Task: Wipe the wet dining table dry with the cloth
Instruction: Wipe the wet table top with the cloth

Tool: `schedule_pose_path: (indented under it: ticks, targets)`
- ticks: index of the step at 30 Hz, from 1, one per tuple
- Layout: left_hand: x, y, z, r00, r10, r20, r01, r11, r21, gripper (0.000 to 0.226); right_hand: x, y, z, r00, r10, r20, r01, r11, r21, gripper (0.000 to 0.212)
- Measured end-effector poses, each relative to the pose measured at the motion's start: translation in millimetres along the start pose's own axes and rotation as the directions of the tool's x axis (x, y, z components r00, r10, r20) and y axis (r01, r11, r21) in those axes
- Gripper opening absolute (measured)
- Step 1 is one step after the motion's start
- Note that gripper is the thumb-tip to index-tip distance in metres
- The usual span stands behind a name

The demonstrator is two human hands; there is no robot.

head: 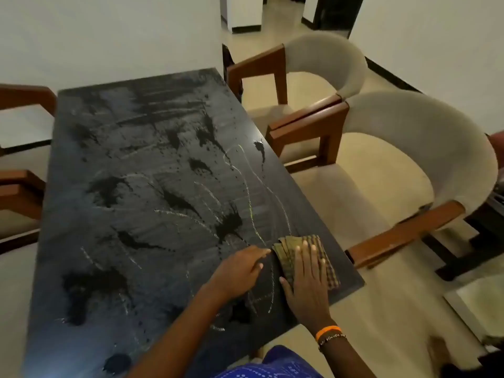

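A dark dining table [131, 208] fills the left and middle of the head view, covered with dark wet patches, droplets and pale streaks. A folded yellow-green checked cloth [324, 257] lies flat near the table's near right corner. My right hand [308, 279] presses flat on the cloth with fingers spread. My left hand [240, 271] rests on the table just left of the cloth, its fingertips touching the cloth's left edge.
Two armchairs with wooden arms and pale curved backs stand along the table's right side, the near chair [409, 170] and the far chair [321, 66]. Wooden chair arms [19, 186] show at the left edge. A white wall is behind the table.
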State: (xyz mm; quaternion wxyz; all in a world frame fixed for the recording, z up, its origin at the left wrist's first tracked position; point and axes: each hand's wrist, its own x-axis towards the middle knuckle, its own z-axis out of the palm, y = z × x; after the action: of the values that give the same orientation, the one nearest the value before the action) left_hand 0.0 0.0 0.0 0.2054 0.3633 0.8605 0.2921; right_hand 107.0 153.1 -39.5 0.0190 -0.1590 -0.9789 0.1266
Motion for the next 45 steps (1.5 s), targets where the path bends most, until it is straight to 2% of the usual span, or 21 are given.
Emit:
schedule_pose_path:
  ticks: [2, 4, 6, 10, 13, 16, 19, 23, 25, 27, 29, 30, 32, 33, 35, 37, 38, 41, 43, 45]
  targets:
    - [2, 1, 8, 0.999, -0.045, 0.029, 0.047, 0.995, -0.089, 0.039, -7, 9, 3, 0.994, 0.100, 0.048, -0.101, 0.994, 0.035, 0.082]
    - [-1, 4, 17, 0.995, -0.081, 0.056, 0.088, 0.984, -0.156, 0.036, -10, 11, 6, 0.989, 0.137, 0.058, -0.138, 0.990, 0.027, 0.076]
    - [-4, 5, 25, 0.990, -0.118, 0.073, 0.133, 0.959, -0.250, 0.033, -6, 8, 8, 0.990, 0.138, 0.013, -0.138, 0.990, 0.007, 0.069]
    - [-5, 5, 33, 0.978, -0.189, 0.086, 0.208, 0.908, -0.365, 0.030, 4, 4, 7, 0.989, 0.146, -0.002, -0.144, 0.975, -0.167, 0.068]
    - [-6, 3, 33, 0.960, -0.271, 0.072, 0.274, 0.851, -0.448, 0.027, 6, -3, 9, 0.988, 0.149, -0.048, -0.155, 0.973, -0.172, 0.064]
    - [-8, 0, 29, 0.929, -0.366, 0.056, 0.333, 0.760, -0.558, 0.026, 10, -17, 12, 0.997, 0.058, -0.058, -0.067, 0.982, -0.179, 0.060]
    - [-12, -2, 21, 0.901, -0.434, 0.001, 0.334, 0.693, -0.639, 0.026, 18, -36, 10, 0.996, -0.057, -0.062, 0.046, 0.985, -0.165, 0.053]
    - [-23, -13, 9, 0.802, -0.585, -0.125, 0.340, 0.617, -0.710, 0.026, 40, -68, -3, 0.994, -0.098, 0.045, 0.103, 0.984, -0.145, 0.046]
    - [-28, -19, 2, 0.753, -0.638, -0.160, 0.357, 0.601, -0.715, 0.024, 52, -84, -8, 0.980, -0.104, 0.169, 0.104, 0.995, 0.007, 0.034]
    - [-33, -26, -7, 0.714, -0.666, -0.216, 0.370, 0.620, -0.692, 0.022, 65, -97, -8, 0.962, -0.139, 0.235, 0.079, 0.965, 0.249, 0.031]
    - [-37, -29, -16, 0.681, -0.673, -0.288, 0.360, 0.651, -0.669, 0.023, 77, -111, -9, 0.948, -0.178, 0.263, 0.031, 0.875, 0.482, 0.032]
    - [-39, -31, -21, 0.660, -0.678, -0.325, 0.351, 0.660, -0.664, 0.024, 83, -117, -11, 0.936, -0.188, 0.297, -0.032, 0.797, 0.604, 0.030]
    - [-46, -34, -30, 0.598, -0.695, -0.400, 0.339, 0.671, -0.660, 0.024, 91, -134, -13, 0.882, -0.183, 0.434, -0.284, 0.529, 0.800, 0.028]
    - [-50, -35, -36, 0.566, -0.704, -0.429, 0.337, 0.673, -0.659, 0.024, 94, -143, -13, 0.836, -0.173, 0.521, -0.433, 0.376, 0.819, 0.030]
    - [-55, -39, -46, 0.516, -0.712, -0.476, 0.326, 0.677, -0.660, 0.024, 104, -157, -13, 0.720, -0.154, 0.677, -0.667, 0.120, 0.736, 0.035]
    - [-62, -44, -58, 0.476, -0.726, -0.496, 0.305, 0.665, -0.682, 0.025, 113, -173, -15, 0.583, -0.192, 0.789, -0.809, -0.048, 0.586, 0.034]
    - [-65, -49, -64, 0.468, -0.738, -0.486, 0.294, 0.649, -0.702, 0.026, 118, -182, -14, 0.540, -0.212, 0.814, -0.841, -0.091, 0.534, 0.036]
    - [-72, -63, -83, 0.484, -0.772, -0.411, 0.248, 0.572, -0.782, 0.029, 134, -205, -9, 0.513, -0.235, 0.826, -0.858, -0.120, 0.499, 0.041]
    - [-78, -78, -102, 0.527, -0.759, -0.382, 0.214, 0.554, -0.804, 0.032, 148, -227, -8, 0.520, -0.271, 0.810, -0.852, -0.108, 0.512, 0.039]
    - [-86, -102, -127, 0.584, -0.732, -0.351, 0.242, 0.570, -0.785, 0.034, 168, -257, -11, 0.551, -0.269, 0.790, -0.825, -0.033, 0.564, 0.028]
